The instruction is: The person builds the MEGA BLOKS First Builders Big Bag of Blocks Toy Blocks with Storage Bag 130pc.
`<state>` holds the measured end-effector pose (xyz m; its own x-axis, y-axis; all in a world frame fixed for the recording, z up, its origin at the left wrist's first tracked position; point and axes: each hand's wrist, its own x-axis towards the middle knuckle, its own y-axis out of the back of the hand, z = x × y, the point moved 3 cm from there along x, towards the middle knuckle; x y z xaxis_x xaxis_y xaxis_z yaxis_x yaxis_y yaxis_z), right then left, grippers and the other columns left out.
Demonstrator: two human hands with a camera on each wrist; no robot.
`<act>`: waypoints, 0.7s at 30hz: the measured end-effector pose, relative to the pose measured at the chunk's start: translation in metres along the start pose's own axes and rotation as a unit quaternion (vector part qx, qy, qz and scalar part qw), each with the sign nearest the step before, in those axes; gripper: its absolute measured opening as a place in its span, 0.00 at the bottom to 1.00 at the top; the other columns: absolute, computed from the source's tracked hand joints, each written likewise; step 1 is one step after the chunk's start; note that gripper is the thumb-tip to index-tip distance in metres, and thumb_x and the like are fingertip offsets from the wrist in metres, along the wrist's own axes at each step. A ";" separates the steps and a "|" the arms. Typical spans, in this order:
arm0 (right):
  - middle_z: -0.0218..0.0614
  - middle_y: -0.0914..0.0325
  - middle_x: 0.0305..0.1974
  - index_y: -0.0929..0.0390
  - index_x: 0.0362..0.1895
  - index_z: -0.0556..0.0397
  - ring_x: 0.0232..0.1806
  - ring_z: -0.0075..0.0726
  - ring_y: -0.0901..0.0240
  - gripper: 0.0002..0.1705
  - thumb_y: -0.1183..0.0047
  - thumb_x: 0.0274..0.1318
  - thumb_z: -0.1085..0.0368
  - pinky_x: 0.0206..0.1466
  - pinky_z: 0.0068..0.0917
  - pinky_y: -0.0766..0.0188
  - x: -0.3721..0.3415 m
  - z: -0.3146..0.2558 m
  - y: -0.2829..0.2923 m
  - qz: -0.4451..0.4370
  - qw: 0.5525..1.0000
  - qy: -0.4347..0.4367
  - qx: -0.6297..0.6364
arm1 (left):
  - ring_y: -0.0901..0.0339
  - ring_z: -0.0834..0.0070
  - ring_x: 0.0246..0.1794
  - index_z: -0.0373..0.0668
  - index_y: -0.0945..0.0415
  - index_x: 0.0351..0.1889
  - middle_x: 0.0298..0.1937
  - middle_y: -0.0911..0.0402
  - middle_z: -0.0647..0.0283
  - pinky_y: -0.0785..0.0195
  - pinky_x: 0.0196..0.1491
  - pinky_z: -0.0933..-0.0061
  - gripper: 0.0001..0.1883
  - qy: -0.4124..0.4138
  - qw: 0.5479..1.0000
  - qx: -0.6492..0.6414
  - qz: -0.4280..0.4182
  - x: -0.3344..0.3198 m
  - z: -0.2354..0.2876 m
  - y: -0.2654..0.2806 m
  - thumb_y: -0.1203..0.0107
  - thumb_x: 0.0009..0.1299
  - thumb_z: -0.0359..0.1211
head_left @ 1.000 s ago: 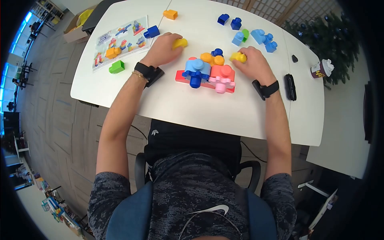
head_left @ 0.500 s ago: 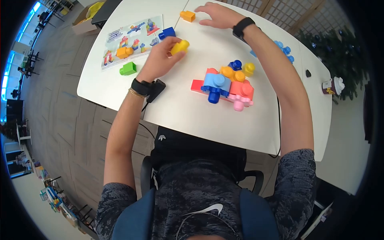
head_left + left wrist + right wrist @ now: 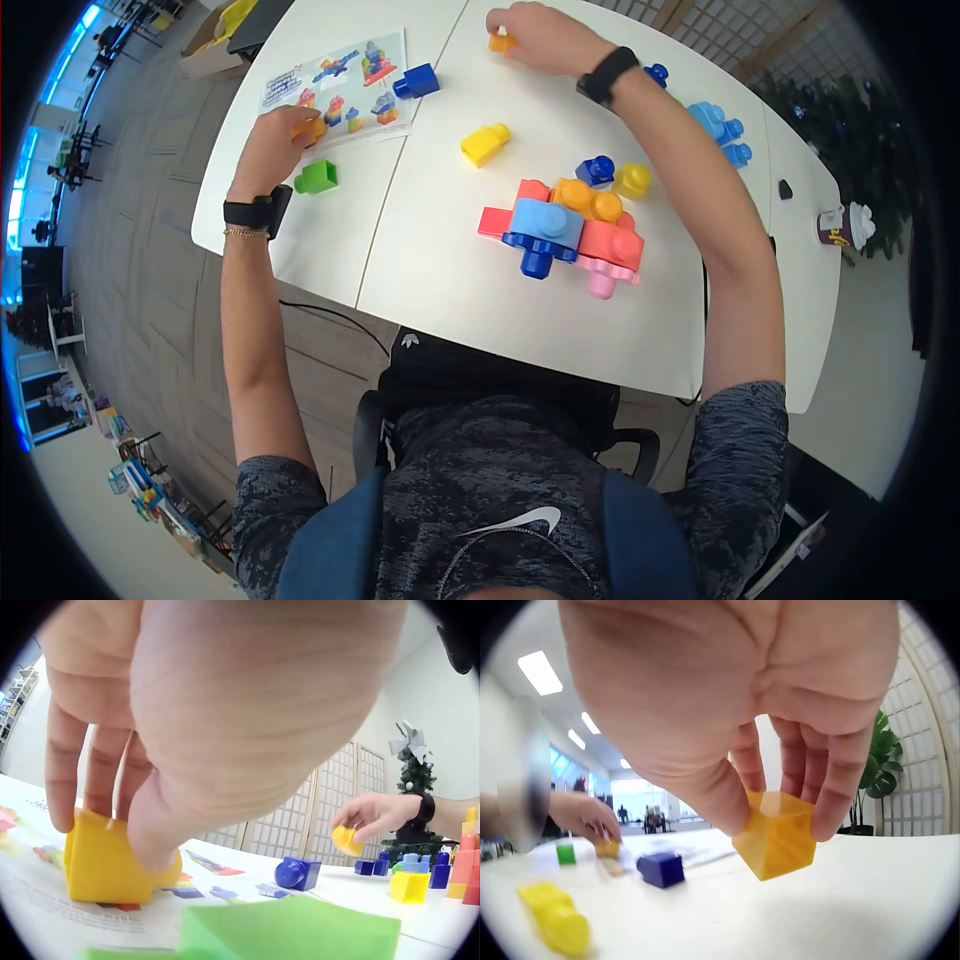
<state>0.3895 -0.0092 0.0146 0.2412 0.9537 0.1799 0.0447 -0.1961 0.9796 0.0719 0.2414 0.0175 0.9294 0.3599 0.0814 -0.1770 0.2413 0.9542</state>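
On the printed sheet [image 3: 385, 75], my left hand [image 3: 268, 150] pinches an orange building block [image 3: 112, 859] between thumb and fingers. At the far side of the table, my right hand [image 3: 550, 40] grips a second orange block [image 3: 776, 836] and holds it just above the white surface. A green block [image 3: 317, 177] lies close to the left hand. Between the hands sit a blue block [image 3: 418, 81] at the sheet's edge and a yellow block [image 3: 485, 145] on its side.
In the middle stands a built cluster of coral, light blue, orange and pink blocks [image 3: 548, 222]. Behind it are a dark blue block [image 3: 597, 171] and another yellow block [image 3: 632, 181]. Light blue blocks [image 3: 708, 120] lie beyond the right forearm. A cup [image 3: 845, 226] stands at the right edge.
My left hand has set the yellow block on the table and moved left to the orange block on the sheet. My right hand, reaching across from the right, has taken the far orange block.
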 end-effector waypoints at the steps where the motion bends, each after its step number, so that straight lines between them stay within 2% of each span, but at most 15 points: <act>1: 0.48 0.16 0.49 0.18 0.60 0.48 0.53 0.49 0.17 0.20 0.37 0.63 0.67 0.52 0.42 0.17 -0.017 0.000 0.011 0.082 0.996 0.030 0.018 | 0.16 0.48 0.57 0.39 0.16 0.62 0.62 0.16 0.45 0.22 0.61 0.58 0.21 0.011 1.000 0.002 -0.004 0.000 0.005 0.000 0.37 0.71 0.22; 2: 0.52 0.21 0.60 0.22 0.67 0.51 0.61 0.56 0.20 0.27 0.37 0.65 0.65 0.63 0.43 0.22 -0.041 -0.011 0.043 0.036 0.996 -0.018 0.078 | 0.16 0.48 0.57 0.39 0.16 0.62 0.62 0.16 0.45 0.22 0.61 0.58 0.21 0.004 1.000 0.001 -0.009 0.000 0.005 -0.004 0.37 0.71 0.22; 3: 0.56 0.26 0.72 0.27 0.75 0.53 0.68 0.62 0.24 0.34 0.38 0.66 0.62 0.74 0.44 0.28 -0.069 -0.027 0.076 -0.010 0.988 -0.065 0.137 | 0.16 0.48 0.57 0.39 0.18 0.64 0.62 0.17 0.44 0.22 0.59 0.59 0.21 0.001 0.999 0.007 0.036 -0.001 0.001 -0.008 0.38 0.72 0.22; 4: 0.54 0.28 0.74 0.29 0.78 0.46 0.69 0.63 0.25 0.38 0.35 0.64 0.58 0.76 0.46 0.30 -0.094 -0.024 0.083 0.022 0.981 -0.073 0.177 | 0.16 0.48 0.56 0.38 0.19 0.66 0.61 0.18 0.44 0.21 0.58 0.60 0.22 0.000 0.997 0.011 0.081 -0.003 -0.001 -0.011 0.38 0.73 0.23; 5: 0.52 0.29 0.76 0.31 0.80 0.38 0.70 0.65 0.26 0.43 0.32 0.62 0.54 0.78 0.47 0.33 -0.119 -0.019 0.089 0.054 0.971 -0.081 0.216 | 0.16 0.48 0.56 0.38 0.19 0.66 0.61 0.18 0.44 0.21 0.58 0.60 0.22 -0.003 0.997 0.009 0.078 -0.006 0.008 -0.010 0.38 0.73 0.23; 7: 0.40 0.17 0.52 0.20 0.65 0.48 0.55 0.37 0.17 0.23 0.38 0.66 0.69 0.57 0.35 0.17 -0.163 -0.036 0.106 0.126 0.944 -0.080 0.294 | 0.17 0.57 0.60 0.36 0.23 0.69 0.61 0.19 0.48 0.20 0.58 0.65 0.21 -0.012 0.988 -0.114 0.105 -0.012 0.041 0.003 0.41 0.78 0.24; 8: 0.37 0.19 0.55 0.21 0.66 0.48 0.57 0.34 0.19 0.24 0.38 0.68 0.68 0.59 0.34 0.18 -0.187 -0.044 0.107 0.131 0.925 -0.091 0.345 | 0.17 0.57 0.60 0.36 0.23 0.69 0.61 0.19 0.48 0.20 0.58 0.65 0.21 -0.013 0.988 -0.117 0.104 -0.016 0.058 0.001 0.41 0.78 0.24; 9: 0.34 0.20 0.57 0.22 0.68 0.48 0.59 0.30 0.20 0.24 0.38 0.69 0.68 0.62 0.33 0.18 -0.210 -0.053 0.107 0.134 0.902 -0.101 0.397 | 0.18 0.62 0.61 0.36 0.25 0.70 0.61 0.19 0.52 0.20 0.60 0.67 0.20 -0.048 0.952 -0.295 0.068 -0.021 0.078 -0.004 0.42 0.80 0.25; 10: 0.34 0.20 0.60 0.23 0.67 0.51 0.62 0.31 0.21 0.24 0.38 0.69 0.69 0.63 0.32 0.18 -0.229 -0.062 0.111 0.126 0.901 -0.116 0.398 | 0.19 0.68 0.63 0.36 0.26 0.70 0.60 0.19 0.56 0.20 0.62 0.69 0.20 -0.081 0.883 -0.461 0.031 -0.028 0.102 -0.008 0.44 0.82 0.25; 12: 0.35 0.20 0.61 0.23 0.67 0.53 0.63 0.30 0.21 0.25 0.37 0.67 0.73 0.65 0.31 0.18 -0.255 -0.076 0.104 0.141 0.869 -0.143 0.453 | 0.23 0.72 0.67 0.36 0.28 0.71 0.61 0.20 0.59 0.21 0.67 0.69 0.20 -0.149 0.863 -0.482 0.002 -0.046 0.163 -0.014 0.45 0.83 0.26; 14: 0.36 0.20 0.60 0.23 0.67 0.55 0.63 0.31 0.21 0.27 0.36 0.65 0.76 0.67 0.32 0.19 -0.268 -0.087 0.097 0.171 0.847 -0.147 0.481 | 0.23 0.71 0.68 0.36 0.28 0.70 0.64 0.21 0.58 0.22 0.69 0.70 0.19 -0.191 0.840 -0.506 -0.035 -0.050 0.201 -0.026 0.45 0.83 0.27; 16: 0.35 0.21 0.61 0.22 0.66 0.54 0.62 0.31 0.21 0.27 0.34 0.63 0.76 0.68 0.33 0.19 -0.275 -0.090 0.089 0.167 0.850 -0.155 0.475 | 0.23 0.71 0.69 0.36 0.29 0.70 0.66 0.22 0.57 0.23 0.70 0.67 0.19 -0.209 0.841 -0.496 -0.052 -0.044 0.214 -0.038 0.46 0.84 0.27; 18: 0.34 0.21 0.61 0.21 0.65 0.54 0.62 0.32 0.20 0.26 0.33 0.63 0.76 0.68 0.33 0.19 -0.274 -0.093 0.082 0.146 0.858 -0.148 0.471 | 0.27 0.72 0.71 0.35 0.30 0.71 0.66 0.22 0.60 0.29 0.72 0.67 0.20 -0.180 0.816 -0.536 -0.121 -0.037 0.222 -0.051 0.45 0.84 0.28; 19: 0.35 0.21 0.62 0.20 0.65 0.54 0.63 0.33 0.20 0.26 0.33 0.63 0.76 0.68 0.34 0.19 -0.275 -0.094 0.080 0.129 0.865 -0.150 0.462 | 0.22 0.70 0.68 0.34 0.31 0.71 0.65 0.22 0.55 0.23 0.71 0.65 0.19 -0.207 0.821 -0.521 -0.109 -0.035 0.225 -0.055 0.47 0.85 0.28; 21: 0.36 0.21 0.62 0.20 0.65 0.55 0.63 0.33 0.20 0.26 0.34 0.64 0.76 0.68 0.34 0.19 -0.276 -0.095 0.076 0.135 0.859 -0.150 0.471 | 0.21 0.71 0.68 0.33 0.31 0.71 0.65 0.22 0.55 0.23 0.71 0.66 0.19 -0.203 0.806 -0.544 -0.118 -0.036 0.229 -0.062 0.47 0.85 0.28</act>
<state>0.2345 -0.2653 0.0479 0.5982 0.7708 0.2191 0.6783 -0.6326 0.3737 0.1234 0.0071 0.0218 0.9691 -0.0819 0.2326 0.0455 0.9864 0.1577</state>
